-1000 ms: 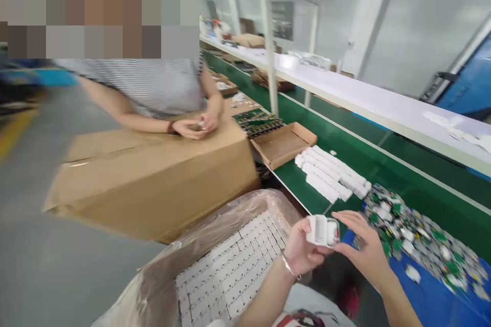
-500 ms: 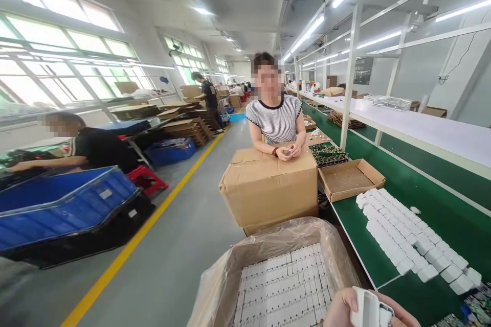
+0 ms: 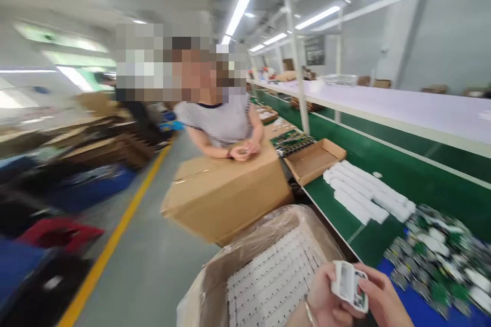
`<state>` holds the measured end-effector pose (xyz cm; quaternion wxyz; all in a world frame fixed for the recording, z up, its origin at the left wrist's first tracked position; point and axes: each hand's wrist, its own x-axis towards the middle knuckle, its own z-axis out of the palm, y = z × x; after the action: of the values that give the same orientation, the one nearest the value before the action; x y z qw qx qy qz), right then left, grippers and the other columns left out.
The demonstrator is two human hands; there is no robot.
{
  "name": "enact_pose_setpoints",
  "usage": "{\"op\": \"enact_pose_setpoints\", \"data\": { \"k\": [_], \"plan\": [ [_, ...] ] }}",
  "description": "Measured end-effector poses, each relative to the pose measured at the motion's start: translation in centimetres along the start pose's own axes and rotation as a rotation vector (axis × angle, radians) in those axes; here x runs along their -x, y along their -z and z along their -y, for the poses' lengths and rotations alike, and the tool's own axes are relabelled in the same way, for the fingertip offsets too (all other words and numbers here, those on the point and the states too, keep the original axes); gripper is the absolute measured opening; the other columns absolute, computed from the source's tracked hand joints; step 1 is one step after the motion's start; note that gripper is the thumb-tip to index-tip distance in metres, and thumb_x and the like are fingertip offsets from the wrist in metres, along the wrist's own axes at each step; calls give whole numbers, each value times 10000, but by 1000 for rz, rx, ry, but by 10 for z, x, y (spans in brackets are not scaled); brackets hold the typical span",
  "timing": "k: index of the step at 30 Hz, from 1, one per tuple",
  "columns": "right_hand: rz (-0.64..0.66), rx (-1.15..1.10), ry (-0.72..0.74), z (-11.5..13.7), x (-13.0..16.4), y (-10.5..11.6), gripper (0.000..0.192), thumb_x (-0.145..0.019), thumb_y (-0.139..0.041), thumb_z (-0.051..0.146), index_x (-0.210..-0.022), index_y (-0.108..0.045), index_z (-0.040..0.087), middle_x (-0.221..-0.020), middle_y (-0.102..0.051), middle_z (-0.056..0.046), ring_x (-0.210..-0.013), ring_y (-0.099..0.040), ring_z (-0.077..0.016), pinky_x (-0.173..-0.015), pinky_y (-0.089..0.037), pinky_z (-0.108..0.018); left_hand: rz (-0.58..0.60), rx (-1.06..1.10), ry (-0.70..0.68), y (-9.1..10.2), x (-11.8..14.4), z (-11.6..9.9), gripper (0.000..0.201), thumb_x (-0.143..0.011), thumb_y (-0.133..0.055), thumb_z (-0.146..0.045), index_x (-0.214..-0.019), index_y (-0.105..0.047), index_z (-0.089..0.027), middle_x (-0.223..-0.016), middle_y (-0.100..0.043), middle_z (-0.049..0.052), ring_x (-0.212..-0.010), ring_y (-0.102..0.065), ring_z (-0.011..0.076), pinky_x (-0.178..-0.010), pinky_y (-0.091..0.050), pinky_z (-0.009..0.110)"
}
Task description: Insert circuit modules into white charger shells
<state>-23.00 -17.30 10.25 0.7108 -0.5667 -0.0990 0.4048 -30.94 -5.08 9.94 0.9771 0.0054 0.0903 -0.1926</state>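
Note:
At the lower right, my left hand (image 3: pixel 321 288) is closed around the side of a small white plastic housing (image 3: pixel 344 280). Its hollow inner side faces up, and a bit of green and red shows within it. My right hand (image 3: pixel 381 294) grips the opposite side, fingertips on the edge near that coloured part. Just left of the hands stands a plastic-lined box (image 3: pixel 215 271) packed with rows of white pieces (image 3: pixel 272 276). Rows of white housings (image 3: pixel 364 191) lie on the green bench (image 3: pixel 322 204) beyond.
A heap of circuit boards (image 3: pixel 441 255) lies on a blue surface at right. Behind the lined box is a large carton (image 3: pixel 230 194), where a co-worker (image 3: pixel 218 127) leans. A shallow cardboard tray (image 3: pixel 314 161) sits on the bench. A yellow floor line (image 3: pixel 126 219) runs along the left.
The view has swung right, bringing the board heap into sight. My hands and the white housing now show more fully, higher in the picture. The co-worker stays at the carton.

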Motion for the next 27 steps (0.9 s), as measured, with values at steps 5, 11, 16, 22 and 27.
{"op": "enact_pose_setpoints", "data": {
  "k": [5, 11, 16, 22, 27],
  "plan": [
    [66, 37, 103, 30, 11, 45, 476, -510, -816, 457, -899, -727, 199, -830, -706, -50, -770, -634, -193, -711, -496, -285, -87, 55, 148, -18, -39, 16, 333, -553, -551, -209, -846, -611, -63, -630, -565, 59, -481, -352, 70, -330, -182, 96],
    [-27, 327, 161, 55, 17, 130, 596, -434, -859, 353, -983, -709, 177, -948, -697, -70, -875, -615, -237, -805, -469, -354, -349, -176, -77, -24, -115, 54, 231, -679, -543, -174, -845, -644, -51, -726, -645, 82, -564, -552, 96, -551, -499, 181],
    [11, 474, 229, 85, 26, 198, 469, -552, -805, 356, -979, -720, 182, -986, -668, -70, -905, -600, -232, -782, -471, -336, -511, -381, -115, -37, -178, 84, 205, -816, -545, -238, -915, -627, -78, -783, -678, 69, -571, -596, 106, -594, -544, 222],
    [-14, 385, 29, 116, 16, 295, 603, -482, -825, 340, -1041, -692, 157, -1012, -684, -85, -895, -634, -241, -798, -493, -347, -569, -502, -254, -53, -251, 113, 234, -762, -676, -168, -974, -602, -102, -926, -701, 104, -745, -665, 131, -671, -553, 196],
    [-448, 1005, -111, 169, -23, 414, 402, -537, -745, 336, -915, -731, 199, -866, -713, -83, -826, -659, -266, -733, -500, -339, -665, -390, -241, -53, -283, 130, 261, -773, -671, -181, -981, -559, -69, -783, -680, 87, -619, -634, 96, -615, -541, 171]
  ]
}}
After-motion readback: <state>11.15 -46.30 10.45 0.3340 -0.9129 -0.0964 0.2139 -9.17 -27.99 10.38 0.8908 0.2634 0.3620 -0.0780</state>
